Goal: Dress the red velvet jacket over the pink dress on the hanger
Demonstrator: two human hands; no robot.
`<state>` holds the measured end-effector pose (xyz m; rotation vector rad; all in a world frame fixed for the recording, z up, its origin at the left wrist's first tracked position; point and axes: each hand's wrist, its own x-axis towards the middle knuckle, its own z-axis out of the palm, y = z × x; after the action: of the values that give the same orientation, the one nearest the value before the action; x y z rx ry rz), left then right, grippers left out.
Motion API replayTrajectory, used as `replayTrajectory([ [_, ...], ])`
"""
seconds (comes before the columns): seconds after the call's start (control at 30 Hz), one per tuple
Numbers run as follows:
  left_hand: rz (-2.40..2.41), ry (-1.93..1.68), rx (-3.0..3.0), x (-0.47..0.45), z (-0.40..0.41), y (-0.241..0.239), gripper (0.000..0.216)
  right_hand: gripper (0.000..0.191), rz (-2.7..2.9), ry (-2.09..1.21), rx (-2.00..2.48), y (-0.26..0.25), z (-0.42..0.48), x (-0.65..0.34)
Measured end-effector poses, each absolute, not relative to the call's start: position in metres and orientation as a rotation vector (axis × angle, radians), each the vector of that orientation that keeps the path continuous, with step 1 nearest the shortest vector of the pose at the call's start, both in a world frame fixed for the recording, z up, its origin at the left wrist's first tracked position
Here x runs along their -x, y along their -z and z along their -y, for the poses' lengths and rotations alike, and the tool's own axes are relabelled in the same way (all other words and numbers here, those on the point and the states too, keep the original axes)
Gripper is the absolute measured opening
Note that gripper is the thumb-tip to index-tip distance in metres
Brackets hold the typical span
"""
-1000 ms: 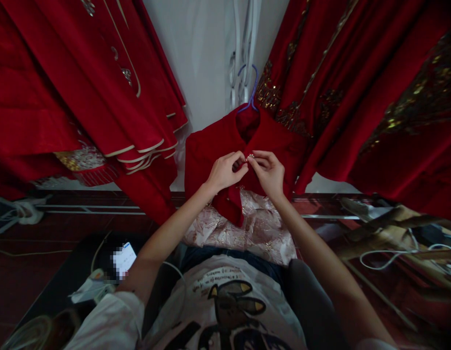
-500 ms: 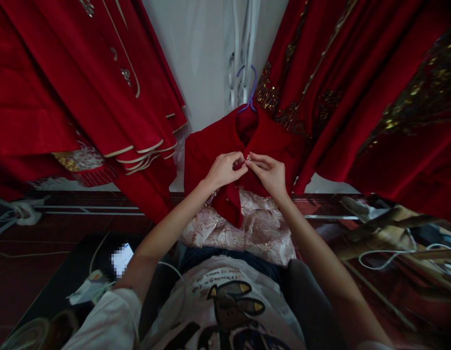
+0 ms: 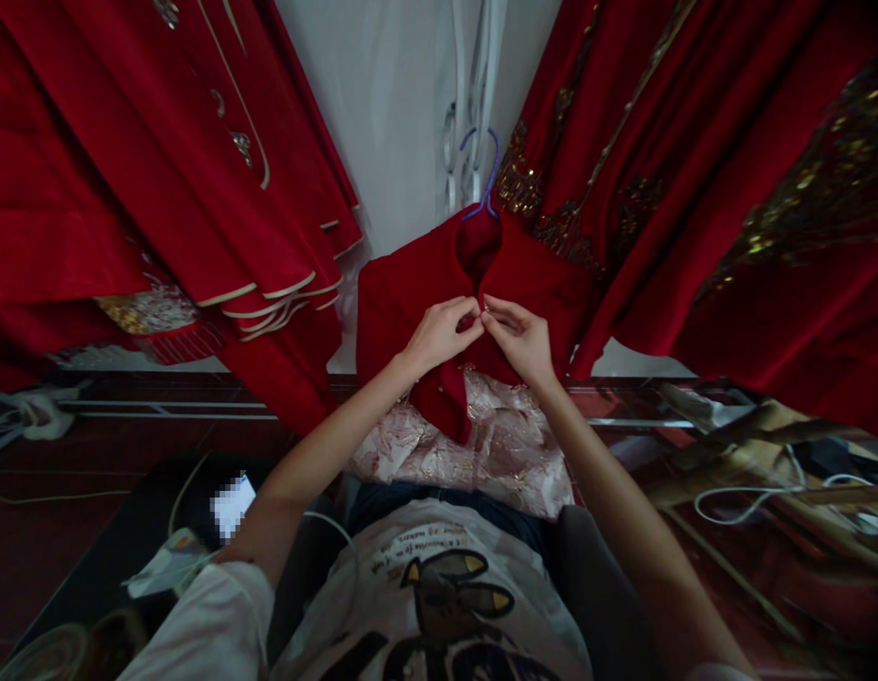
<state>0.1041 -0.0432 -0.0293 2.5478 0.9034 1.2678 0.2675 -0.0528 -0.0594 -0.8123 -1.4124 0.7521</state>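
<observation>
A red velvet jacket [image 3: 396,293] hangs in front of me on a purple hanger [image 3: 487,170]. Its pale pink patterned lining [image 3: 510,445] spills over my lap. My left hand [image 3: 439,333] pinches the left front edge of the jacket just below the collar. My right hand [image 3: 522,339] pinches the right front edge, with a small shiny fastener at its fingertips. The fingertips of both hands meet at the jacket's opening.
Red embroidered garments [image 3: 162,189] hang to the left and more [image 3: 694,189] to the right, against a white wall [image 3: 403,113]. A phone [image 3: 232,506] lies on a dark surface at lower left. White cables [image 3: 751,506] and clutter lie at the right.
Both hands have closed in slightly at the jacket's opening, fingertips now touching. The small fastener is more hidden between the fingers.
</observation>
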Motion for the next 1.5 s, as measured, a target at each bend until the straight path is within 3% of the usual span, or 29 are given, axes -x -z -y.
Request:
replayTrajectory([
  [0.1, -0.961, -1.395, -2.341, -0.112, 0.047, 0.039, 0.006, 0.042, 1.482, -0.701, 0.790, 0.062, 0.059, -0.263],
  [0.3, -0.848, -1.467, -1.757, -0.119, 0.039, 0.065, 0.012, 0.071, 1.745, -0.420, 0.868, 0.082, 0.076, -0.266],
  [0.37, -0.806, -1.450, -1.671, -0.115, 0.036, 0.067, 0.019, 0.068, 1.687, -0.466, 0.961, 0.085, 0.075, -0.276],
  [0.5, -0.813, -1.279, -1.549, -0.107, 0.039, 0.065, 0.035, 0.049, 1.481, -0.873, 0.980, 0.071, 0.075, -0.305],
  [0.67, -0.792, -1.268, -1.568, -0.117, 0.073, 0.082, 0.038, 0.041, 1.481, -1.243, 0.884, 0.045, 0.093, -0.316],
  [0.9, -0.913, -1.438, -1.341, -0.138, 0.119, 0.121, 0.030, 0.031, 1.665, -1.075, 0.841, 0.034, 0.108, -0.300],
  [1.1, -0.850, -1.436, -1.210, -0.123, 0.120, 0.109, 0.033, 0.019, 1.840, -0.837, 0.987, 0.030, 0.121, -0.295],
  [1.3, -0.878, -1.586, -1.221, -0.106, 0.124, 0.080, 0.028, 0.031, 1.755, -0.867, 0.958, 0.041, 0.127, -0.260],
  [1.5, -0.988, -1.598, -1.224, -0.096, 0.117, 0.097, 0.029, 0.036, 1.732, -0.822, 0.948, 0.069, 0.111, -0.242],
])
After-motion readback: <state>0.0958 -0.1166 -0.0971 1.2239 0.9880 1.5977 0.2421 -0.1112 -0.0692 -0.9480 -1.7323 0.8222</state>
